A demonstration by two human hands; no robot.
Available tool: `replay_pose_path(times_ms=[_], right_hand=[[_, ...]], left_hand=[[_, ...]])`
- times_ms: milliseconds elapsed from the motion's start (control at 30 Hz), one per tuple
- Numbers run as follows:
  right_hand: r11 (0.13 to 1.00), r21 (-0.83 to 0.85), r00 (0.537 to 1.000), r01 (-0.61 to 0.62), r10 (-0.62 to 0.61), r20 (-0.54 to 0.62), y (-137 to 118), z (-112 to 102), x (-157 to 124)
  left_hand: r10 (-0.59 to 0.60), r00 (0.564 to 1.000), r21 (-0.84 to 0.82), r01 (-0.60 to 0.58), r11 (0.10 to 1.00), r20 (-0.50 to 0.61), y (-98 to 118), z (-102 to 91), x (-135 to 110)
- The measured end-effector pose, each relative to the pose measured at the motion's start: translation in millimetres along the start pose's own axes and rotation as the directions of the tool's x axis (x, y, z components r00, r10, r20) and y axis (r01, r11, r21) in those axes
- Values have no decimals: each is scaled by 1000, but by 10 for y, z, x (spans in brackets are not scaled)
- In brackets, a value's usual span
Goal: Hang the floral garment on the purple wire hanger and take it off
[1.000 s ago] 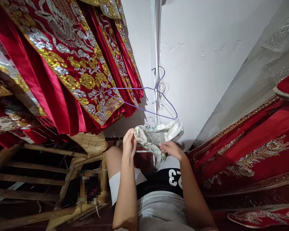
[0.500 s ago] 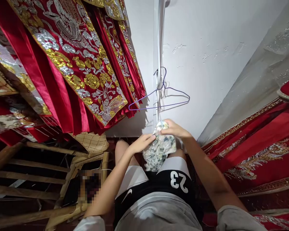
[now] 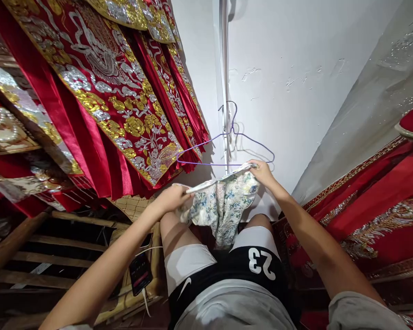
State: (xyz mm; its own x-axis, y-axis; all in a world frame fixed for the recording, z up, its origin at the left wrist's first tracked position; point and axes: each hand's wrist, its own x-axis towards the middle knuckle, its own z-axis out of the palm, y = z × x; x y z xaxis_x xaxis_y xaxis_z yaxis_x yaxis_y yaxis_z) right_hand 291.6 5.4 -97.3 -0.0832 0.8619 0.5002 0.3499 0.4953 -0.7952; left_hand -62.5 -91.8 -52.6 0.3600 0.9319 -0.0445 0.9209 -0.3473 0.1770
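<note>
Stretched between both hands is a floral garment (image 3: pixel 229 201), white with blue and green flowers, its long top edge held up and the rest hanging in folds over my lap. My left hand (image 3: pixel 172 198) pinches that edge at its left end, thumb on top. At the other end, higher and further forward, my right hand (image 3: pixel 261 173) grips the edge between thumb and fingers. Just beyond the cloth a purple wire hanger (image 3: pixel 232 131) hangs in front of the white wall with nothing on it. The garment's cut is hard to make out.
Red costumes with gold and silver embroidery (image 3: pixel 134 121) hang at the left. More red embroidered fabric (image 3: pixel 392 192) lies at the right beside clear plastic sheeting (image 3: pixel 351 119). A bamboo frame (image 3: pixel 51 259) stands lower left, and a phone (image 3: pixel 140 273) with a white cable rests there.
The bunched floral garment has been spread out sideways. My left hand moved left and my right hand moved slightly right and forward, drawing its top edge out between them.
</note>
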Motion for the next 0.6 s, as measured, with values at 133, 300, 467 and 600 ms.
replay_pose_path(times_ms=[133,300,467,600], right_hand=[[994,-99,998,41,-46,-43,-132,-378,-183],[992,-127,999,14,-18,-33,-384,-548,-307],[998,-60,996,-23,28,89,-580,-396,-484],[998,-25,982,-49,43,-183,-591,-441,-528]], left_hand=[[98,951,-35,-113,993,-294,-111,-303,121],[157,884,-118,-230,966,-441,34,-556,379],[208,739,-215,-433,875,-641,380,-721,600],[114,807,-458,-437,774,-579,377,-846,778]])
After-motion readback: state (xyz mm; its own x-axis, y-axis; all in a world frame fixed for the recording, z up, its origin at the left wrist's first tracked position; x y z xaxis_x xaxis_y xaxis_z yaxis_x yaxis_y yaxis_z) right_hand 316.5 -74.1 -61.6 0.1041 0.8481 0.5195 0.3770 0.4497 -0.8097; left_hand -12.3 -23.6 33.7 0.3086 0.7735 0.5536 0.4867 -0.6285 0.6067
